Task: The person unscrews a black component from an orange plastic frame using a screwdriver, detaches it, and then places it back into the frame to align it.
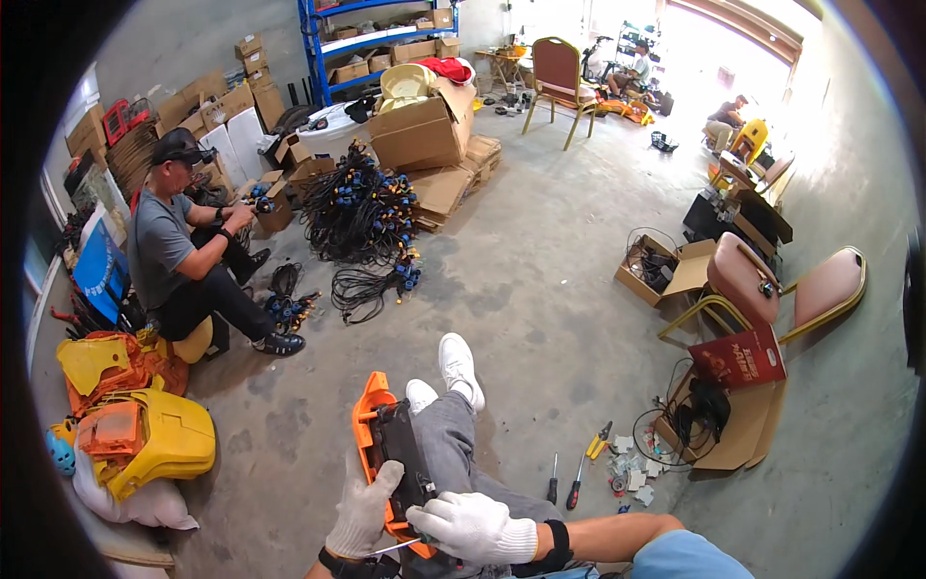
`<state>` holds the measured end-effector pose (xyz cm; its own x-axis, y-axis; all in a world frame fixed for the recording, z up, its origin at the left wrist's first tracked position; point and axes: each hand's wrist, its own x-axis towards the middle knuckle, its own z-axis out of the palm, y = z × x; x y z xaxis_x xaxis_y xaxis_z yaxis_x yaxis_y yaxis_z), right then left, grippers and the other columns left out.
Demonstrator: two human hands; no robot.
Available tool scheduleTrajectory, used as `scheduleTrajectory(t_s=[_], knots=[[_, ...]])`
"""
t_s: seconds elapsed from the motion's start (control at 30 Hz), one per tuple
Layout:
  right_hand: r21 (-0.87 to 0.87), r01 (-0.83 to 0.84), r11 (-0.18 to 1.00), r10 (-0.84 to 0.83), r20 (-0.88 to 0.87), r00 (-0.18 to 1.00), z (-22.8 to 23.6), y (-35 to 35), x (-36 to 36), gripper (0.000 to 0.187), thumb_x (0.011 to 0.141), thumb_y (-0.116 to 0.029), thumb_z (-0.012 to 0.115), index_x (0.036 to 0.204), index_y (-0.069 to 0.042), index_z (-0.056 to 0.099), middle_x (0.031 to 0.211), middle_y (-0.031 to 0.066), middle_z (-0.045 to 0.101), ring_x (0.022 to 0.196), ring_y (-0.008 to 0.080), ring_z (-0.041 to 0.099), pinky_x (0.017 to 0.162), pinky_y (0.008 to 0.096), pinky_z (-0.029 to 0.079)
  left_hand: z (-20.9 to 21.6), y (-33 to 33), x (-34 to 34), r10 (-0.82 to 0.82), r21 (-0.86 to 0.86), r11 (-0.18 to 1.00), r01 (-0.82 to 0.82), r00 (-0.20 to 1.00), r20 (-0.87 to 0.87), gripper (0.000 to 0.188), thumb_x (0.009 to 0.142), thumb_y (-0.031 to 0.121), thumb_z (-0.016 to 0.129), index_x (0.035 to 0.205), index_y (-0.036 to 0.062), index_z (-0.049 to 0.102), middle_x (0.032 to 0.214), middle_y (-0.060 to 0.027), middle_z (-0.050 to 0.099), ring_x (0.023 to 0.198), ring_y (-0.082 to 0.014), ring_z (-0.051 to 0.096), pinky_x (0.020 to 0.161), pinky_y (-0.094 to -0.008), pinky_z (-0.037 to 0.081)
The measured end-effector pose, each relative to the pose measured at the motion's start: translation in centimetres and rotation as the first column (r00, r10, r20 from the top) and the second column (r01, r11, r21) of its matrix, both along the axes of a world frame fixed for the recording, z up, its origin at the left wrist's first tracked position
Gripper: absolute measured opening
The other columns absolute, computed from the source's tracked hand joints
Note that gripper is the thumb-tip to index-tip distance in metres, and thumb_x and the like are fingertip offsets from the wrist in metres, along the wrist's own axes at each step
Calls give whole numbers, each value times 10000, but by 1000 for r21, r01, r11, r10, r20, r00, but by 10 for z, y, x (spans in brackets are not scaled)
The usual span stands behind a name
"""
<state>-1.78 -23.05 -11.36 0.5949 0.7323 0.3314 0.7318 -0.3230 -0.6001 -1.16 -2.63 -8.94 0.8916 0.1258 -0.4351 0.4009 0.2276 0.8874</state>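
An orange plastic housing (369, 396) with a long black part (400, 449) set in it rests against my grey-trousered legs. My left hand (365, 507), in a white knit glove, grips its left side with the thumb across it. My right hand (473, 526), gloved the same way, lies over the lower end of the black part. Its fingers are curled in, and whatever they hold is hidden. Just below them a thin metal rod (394, 547) shows beside my left wrist.
Right of my legs lie two screwdrivers (553, 480), yellow-handled pliers (599, 439) and small white pieces (637, 478). An open carton (748, 434) and folding chairs (748, 280) stand beyond. At left, yellow-orange housings (164, 439) lie near a seated person (178, 232); cable bundles (362, 212) are piled ahead.
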Motion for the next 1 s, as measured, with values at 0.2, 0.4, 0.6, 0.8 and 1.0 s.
scheduleTrajectory(t_s=[0.2,0.4,0.6,0.8,1.0], knots=[[25,-41,999,41,-4,999,-8,-5,2,498,860,-203,815,1327,-105,673,963,59,629,866,252,691,669,397,604,-7,1,3,-2,-5,1000,2,1000,19,597,1042,105,710,1559,60,413,1248,-83,640,1033,-181,675,880,-353,625],[94,-103,990,111,-87,990,-1,2,2,473,860,-185,785,1301,-96,639,1025,90,625,913,310,704,726,442,615,12,-1,-8,72,28,997,-73,997,38,504,1061,142,672,1504,28,460,1237,-109,645,1007,-201,709,872,-363,659],[-41,133,990,-138,-202,970,16,-22,5,432,871,-245,844,1260,-134,694,1142,121,695,944,345,759,739,436,644,-7,-9,8,-132,291,950,109,990,59,671,1036,312,775,1527,4,437,1304,-98,622,1145,-186,613,998,-372,555],[0,52,999,-50,-270,962,16,-14,13,390,926,-274,808,1273,-141,692,1234,125,673,930,355,760,781,438,636,-4,3,-7,-10,159,987,-3,997,77,648,1048,245,750,1551,12,414,1318,-96,604,1151,-181,621,989,-338,575],[78,290,954,-248,-340,907,25,-32,25,276,897,-163,829,1152,-100,744,1093,115,725,916,327,771,807,419,636,-5,-1,2,-86,168,983,73,994,72,776,1050,283,737,1644,-2,327,1421,-134,576,1278,-222,578,1106,-379,498]])
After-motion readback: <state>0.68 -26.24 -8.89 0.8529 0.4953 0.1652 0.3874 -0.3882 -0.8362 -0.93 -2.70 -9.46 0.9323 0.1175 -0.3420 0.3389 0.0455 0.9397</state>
